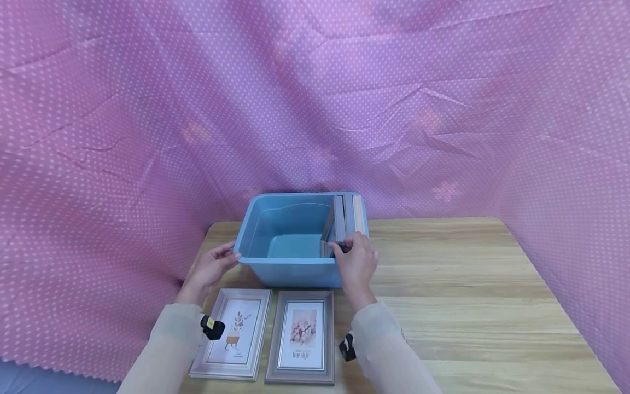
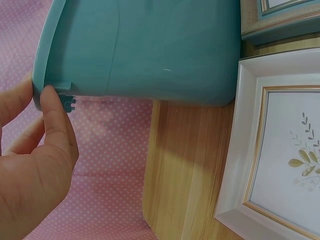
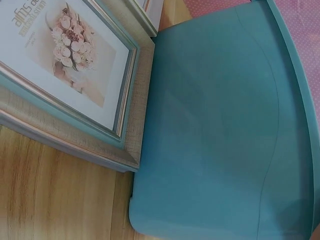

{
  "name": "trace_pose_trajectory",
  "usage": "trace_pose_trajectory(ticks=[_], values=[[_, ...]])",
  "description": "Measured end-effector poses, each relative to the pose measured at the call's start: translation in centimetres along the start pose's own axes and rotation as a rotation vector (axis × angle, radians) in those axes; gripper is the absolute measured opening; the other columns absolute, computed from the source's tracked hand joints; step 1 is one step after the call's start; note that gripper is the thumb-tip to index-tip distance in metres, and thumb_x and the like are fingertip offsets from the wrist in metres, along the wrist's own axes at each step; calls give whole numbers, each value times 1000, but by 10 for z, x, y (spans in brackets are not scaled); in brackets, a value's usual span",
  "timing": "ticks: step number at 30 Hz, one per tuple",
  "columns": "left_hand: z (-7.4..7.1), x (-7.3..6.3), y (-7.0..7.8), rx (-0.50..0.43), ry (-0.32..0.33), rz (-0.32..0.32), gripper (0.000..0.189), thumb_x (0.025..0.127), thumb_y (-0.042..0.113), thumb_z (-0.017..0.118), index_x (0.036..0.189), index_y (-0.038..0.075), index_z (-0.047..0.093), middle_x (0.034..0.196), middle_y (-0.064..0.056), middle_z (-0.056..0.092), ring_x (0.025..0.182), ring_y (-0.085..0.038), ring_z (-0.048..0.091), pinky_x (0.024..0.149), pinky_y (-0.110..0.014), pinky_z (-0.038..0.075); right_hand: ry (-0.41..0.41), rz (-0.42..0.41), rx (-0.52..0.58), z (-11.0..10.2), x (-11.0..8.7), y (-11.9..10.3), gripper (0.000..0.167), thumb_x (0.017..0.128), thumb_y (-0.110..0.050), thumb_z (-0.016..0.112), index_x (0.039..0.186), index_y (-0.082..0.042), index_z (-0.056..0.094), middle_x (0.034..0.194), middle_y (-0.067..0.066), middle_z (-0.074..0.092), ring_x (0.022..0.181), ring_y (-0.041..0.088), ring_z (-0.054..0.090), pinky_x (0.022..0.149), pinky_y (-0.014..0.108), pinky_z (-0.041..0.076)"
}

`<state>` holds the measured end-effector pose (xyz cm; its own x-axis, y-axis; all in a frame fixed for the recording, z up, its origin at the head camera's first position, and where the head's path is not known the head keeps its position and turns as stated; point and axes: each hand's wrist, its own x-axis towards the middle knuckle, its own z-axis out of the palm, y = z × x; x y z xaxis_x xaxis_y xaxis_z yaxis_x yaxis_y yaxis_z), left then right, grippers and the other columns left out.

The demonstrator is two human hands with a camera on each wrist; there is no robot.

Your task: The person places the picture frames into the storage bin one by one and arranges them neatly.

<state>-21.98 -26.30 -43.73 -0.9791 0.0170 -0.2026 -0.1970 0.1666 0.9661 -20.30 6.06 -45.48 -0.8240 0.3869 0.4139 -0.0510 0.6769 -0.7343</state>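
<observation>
A blue plastic storage bin (image 1: 295, 272) stands at the back of the table. My left hand (image 1: 213, 268) pinches its rim at the front left corner, thumb on one side and fingers on the other, as the left wrist view also shows (image 2: 37, 165). Several picture frames (image 1: 338, 216) stand on edge along the bin's right side. Over the front right rim, my right hand (image 1: 358, 262) grips the near end of a standing picture frame between thumb and curled fingers. In the right wrist view, only a sliver of that hand shows at the lower right corner.
Two picture frames lie face up before the bin: a white one with a plant print (image 1: 235, 334) and a beige-grey one with a flower print (image 1: 301, 336). The wooden table (image 1: 472, 306) extends to the right. Pink dotted cloth (image 1: 315, 98) hangs behind and at both sides.
</observation>
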Motion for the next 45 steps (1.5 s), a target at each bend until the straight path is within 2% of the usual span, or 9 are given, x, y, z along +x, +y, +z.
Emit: trace_pose_trajectory(ticks=[11,15,18,21,24,30,36,40,45], values=[[-1,2,1,-4,-8,3,55,95,8,59,143,-3,36,134,-27,43,100,-8,58,102,-37,42,25,-21,75,-4,1,1,36,76,-31,82,91,-9,58,87,3,63,79,20,60,75,37,40],[0,2,1,3,-5,1,55,95,9,59,143,-3,36,134,-26,43,101,-9,57,103,-39,41,40,10,150,-6,0,2,37,75,-31,82,92,-9,58,88,3,61,78,18,59,75,35,48],[-1,2,0,7,-3,5,55,95,10,59,143,-3,36,134,-26,43,101,-9,57,102,-37,42,33,52,201,-10,0,1,38,75,-33,82,95,-11,59,90,1,60,78,17,58,69,32,53],[-2,2,0,1,-8,10,55,95,10,59,143,-3,35,133,-27,43,100,-9,57,101,-34,44,19,77,233,-15,1,2,39,75,-35,81,98,-13,60,92,0,60,79,15,56,65,30,53],[-2,2,-1,-9,-17,15,55,95,9,59,143,-3,35,133,-28,44,99,-8,58,98,-31,46,4,67,282,-20,4,5,40,76,-33,81,104,-12,61,95,1,62,80,15,58,67,30,53],[-3,4,-3,-38,-23,13,56,94,7,59,143,-4,34,131,-28,44,97,-7,59,95,-28,48,-64,-15,420,-31,13,13,39,81,-22,78,112,-8,59,102,7,61,83,18,59,73,38,55],[-2,3,-4,-52,-18,20,54,94,4,59,142,-5,35,128,-28,46,95,-7,60,94,-27,49,-145,-88,478,-44,26,21,38,87,-22,72,119,-8,58,110,12,58,85,23,58,70,39,52],[-1,2,-4,-58,-20,37,54,94,3,59,142,-6,35,128,-29,47,96,-8,60,94,-28,49,-224,-77,513,-51,38,29,41,90,-24,68,126,-8,55,116,17,54,89,25,55,71,36,50],[-1,3,-7,-57,-16,43,54,94,3,59,141,-6,36,127,-28,49,95,-7,61,95,-31,48,-347,-39,528,-58,51,36,45,94,-25,62,133,-7,49,125,21,48,100,31,52,83,41,49]])
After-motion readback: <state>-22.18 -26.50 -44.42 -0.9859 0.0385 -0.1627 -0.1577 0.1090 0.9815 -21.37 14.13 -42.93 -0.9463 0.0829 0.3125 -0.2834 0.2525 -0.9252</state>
